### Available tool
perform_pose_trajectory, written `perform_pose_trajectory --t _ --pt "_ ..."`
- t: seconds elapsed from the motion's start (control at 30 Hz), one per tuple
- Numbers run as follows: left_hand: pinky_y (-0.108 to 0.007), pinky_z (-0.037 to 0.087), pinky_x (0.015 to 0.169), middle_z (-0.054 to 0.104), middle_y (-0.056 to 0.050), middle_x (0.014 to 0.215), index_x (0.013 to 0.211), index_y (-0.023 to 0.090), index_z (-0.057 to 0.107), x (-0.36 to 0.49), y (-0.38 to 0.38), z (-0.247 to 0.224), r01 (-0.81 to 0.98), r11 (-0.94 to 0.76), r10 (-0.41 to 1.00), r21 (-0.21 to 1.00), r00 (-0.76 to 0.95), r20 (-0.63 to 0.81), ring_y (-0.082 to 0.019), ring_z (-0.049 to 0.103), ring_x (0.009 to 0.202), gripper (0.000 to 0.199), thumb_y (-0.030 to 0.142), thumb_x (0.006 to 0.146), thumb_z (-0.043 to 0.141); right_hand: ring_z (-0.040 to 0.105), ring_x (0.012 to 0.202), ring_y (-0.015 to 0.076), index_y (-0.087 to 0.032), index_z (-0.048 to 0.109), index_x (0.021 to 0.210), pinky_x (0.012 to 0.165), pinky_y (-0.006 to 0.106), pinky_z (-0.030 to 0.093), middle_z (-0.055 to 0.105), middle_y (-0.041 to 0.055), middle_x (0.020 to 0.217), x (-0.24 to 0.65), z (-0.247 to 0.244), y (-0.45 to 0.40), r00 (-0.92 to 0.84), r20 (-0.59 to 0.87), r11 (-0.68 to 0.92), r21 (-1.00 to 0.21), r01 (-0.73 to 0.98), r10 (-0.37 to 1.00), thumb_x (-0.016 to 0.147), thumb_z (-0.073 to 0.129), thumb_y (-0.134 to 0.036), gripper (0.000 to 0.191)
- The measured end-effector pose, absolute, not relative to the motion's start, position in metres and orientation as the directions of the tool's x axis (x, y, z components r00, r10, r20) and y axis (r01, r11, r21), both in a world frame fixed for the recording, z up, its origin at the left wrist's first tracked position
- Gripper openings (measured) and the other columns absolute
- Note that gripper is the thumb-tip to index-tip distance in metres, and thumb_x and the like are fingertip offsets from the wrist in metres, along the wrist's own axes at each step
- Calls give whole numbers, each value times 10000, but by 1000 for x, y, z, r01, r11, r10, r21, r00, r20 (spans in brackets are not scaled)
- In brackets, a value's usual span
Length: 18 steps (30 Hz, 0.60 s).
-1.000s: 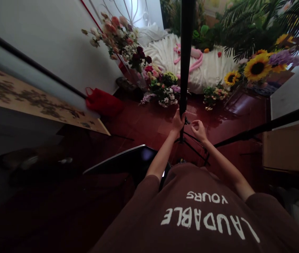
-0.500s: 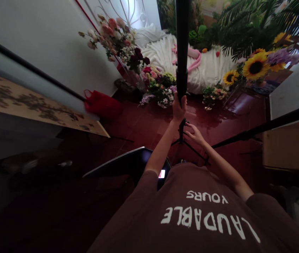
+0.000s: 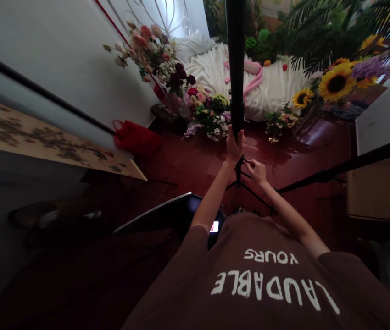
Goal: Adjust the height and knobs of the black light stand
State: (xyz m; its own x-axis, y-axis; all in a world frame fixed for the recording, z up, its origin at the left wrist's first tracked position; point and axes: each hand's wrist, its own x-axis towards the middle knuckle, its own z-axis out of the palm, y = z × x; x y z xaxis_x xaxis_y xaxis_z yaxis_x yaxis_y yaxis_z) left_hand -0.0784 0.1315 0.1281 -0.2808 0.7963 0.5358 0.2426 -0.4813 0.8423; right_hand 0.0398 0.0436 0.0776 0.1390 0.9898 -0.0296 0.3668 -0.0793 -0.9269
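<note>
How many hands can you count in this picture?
2: the left hand around the black pole; the right hand near its lower end. No others show.

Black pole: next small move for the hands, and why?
Probably pinch and turn the dark fitting with the right hand, the left hand steadying the black pole. The left is wrapped around the pole; the right's fingertips are at the fitting, lower down. Whether they grip it is too small to tell.

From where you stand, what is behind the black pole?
Behind the black pole, a white blanket shows on both sides, plus a pink loop and red floor. What the pole itself covers can't be seen.
</note>
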Motion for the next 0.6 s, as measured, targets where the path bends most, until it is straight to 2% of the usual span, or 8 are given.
perform_pose_trajectory --t 0.1,0.23,0.33,0.4,0.5,0.6 --pt "-279 482 605 568 16 707 1280 246 525 -78 131 127 247 -478 793 843 -292 535 -115 542 550 502 625 977 397 621 658 181 -221 716 734 634 262 451 660 32 626 38 79 46 127 -64 -108 -919 380 990 845 664 -547 348" --pt "-286 488 613 598 1 742 1312 231 511 -80 129 130 234 -463 815 855 -267 515 -117 547 566 504 601 984 413 470 457 110 -197 615 577 471 231 335 512 -19 462 34 84 47 125 -205 -230 -945 232 971 837 627 -629 505" --pt "-280 494 647 612 3 753 1301 249 515 -82 127 133 231 -481 815 846 -239 528 -118 576 598 474 590 987 415 370 383 80 -203 560 543 412 228 263 397 -64 399 33 87 48 114 -311 -323 -940 108 944 815 678 -603 498" --pt "-271 504 683 626 1 777 1288 267 518 -82 125 135 226 -494 810 840 -232 539 -116 609 649 455 590 991 401 365 372 73 -199 571 565 396 221 266 390 -73 394 33 88 49 98 -357 -363 -931 50 929 819 707 -560 461" --pt "-287 534 818 674 -42 933 1308 270 503 -75 117 141 208 -473 817 856 -260 515 -131 673 838 457 581 1001 372 424 382 67 -192 605 626 383 191 325 491 -53 438 34 86 47 62 -430 -428 -903 -42 901 836 728 -512 403" --pt "-366 488 1051 639 -122 1233 1386 243 443 -61 97 149 212 -422 808 881 -353 472 -184 628 1189 499 560 1016 334 535 425 72 -188 646 723 403 162 414 615 -19 527 38 77 39 14 -484 -477 -867 -144 875 878 706 -482 337"
